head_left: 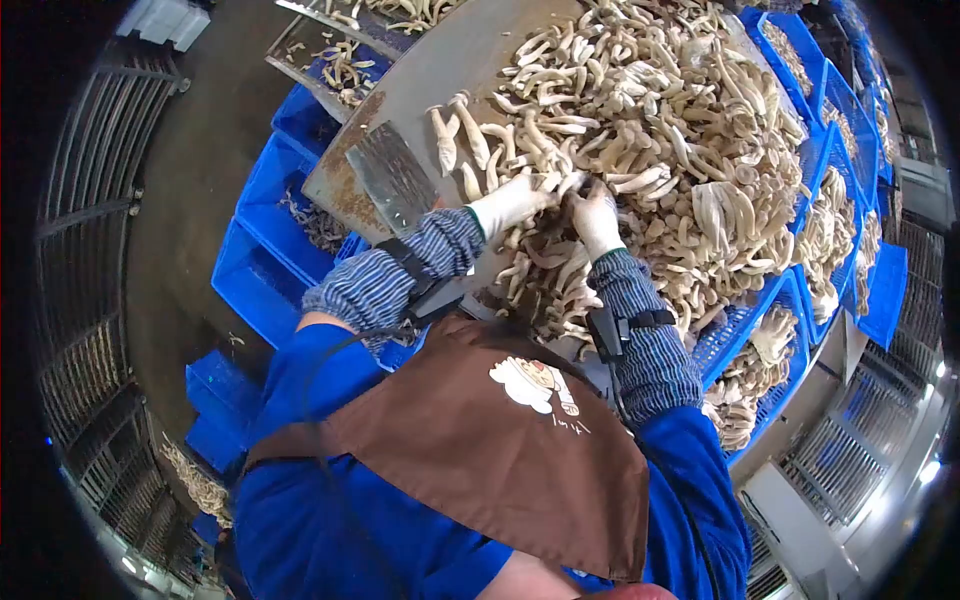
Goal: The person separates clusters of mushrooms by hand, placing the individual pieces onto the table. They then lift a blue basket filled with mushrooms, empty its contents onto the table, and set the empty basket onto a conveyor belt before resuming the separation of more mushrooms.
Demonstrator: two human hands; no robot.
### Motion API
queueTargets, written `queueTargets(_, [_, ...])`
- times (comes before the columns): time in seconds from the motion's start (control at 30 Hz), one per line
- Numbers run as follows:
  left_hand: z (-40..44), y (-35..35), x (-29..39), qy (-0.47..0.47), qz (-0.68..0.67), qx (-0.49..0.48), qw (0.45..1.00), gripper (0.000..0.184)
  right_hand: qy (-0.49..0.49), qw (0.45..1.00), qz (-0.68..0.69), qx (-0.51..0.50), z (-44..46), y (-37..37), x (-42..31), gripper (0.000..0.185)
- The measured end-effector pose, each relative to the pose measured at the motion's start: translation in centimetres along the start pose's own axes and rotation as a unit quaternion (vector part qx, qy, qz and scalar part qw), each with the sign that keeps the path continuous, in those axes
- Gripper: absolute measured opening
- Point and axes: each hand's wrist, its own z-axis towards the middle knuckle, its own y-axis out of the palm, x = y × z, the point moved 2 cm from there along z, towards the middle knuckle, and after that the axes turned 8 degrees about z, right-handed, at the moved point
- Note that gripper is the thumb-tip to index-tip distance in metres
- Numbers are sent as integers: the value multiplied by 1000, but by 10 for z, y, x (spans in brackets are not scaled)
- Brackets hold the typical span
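Note:
A large heap of pale, long-stemmed mushrooms point(640, 110) covers much of the metal table point(460, 50). My left hand point(515, 205), in a white glove, reaches into the near edge of the heap with its fingers closed around a mushroom point(556, 184). Close beside it, my right hand point(597, 220) is also gloved, its fingers pinched together at a small dark patch. What that dark patch is cannot be made out. Several loose mushrooms point(470, 130) lie just beyond my left hand.
Blue crates point(740, 330) filled with mushrooms line the right side. More blue crates point(265, 280) stand on the left, one with dark scraps inside. A worn metal plate point(393, 178) lies at the table's left edge. Metal racks point(90, 210) stand beyond the floor.

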Motion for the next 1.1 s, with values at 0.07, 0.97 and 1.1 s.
queueTargets(0.07, [14, 10, 10, 11, -124, 45, 991, 48, -50, 987, 144, -58, 7, 6, 8, 43])
queueTargets(0.97, [9, -56, 18, 51, -160, 129, 977, 27, -224, 968, 87, -70, -2, -42, -45, 41])
queueTargets(1.1, [-20, -40, 43, -9, -108, 38, 993, 34, -181, 971, 125, -96, -28, -49, -71, 44])
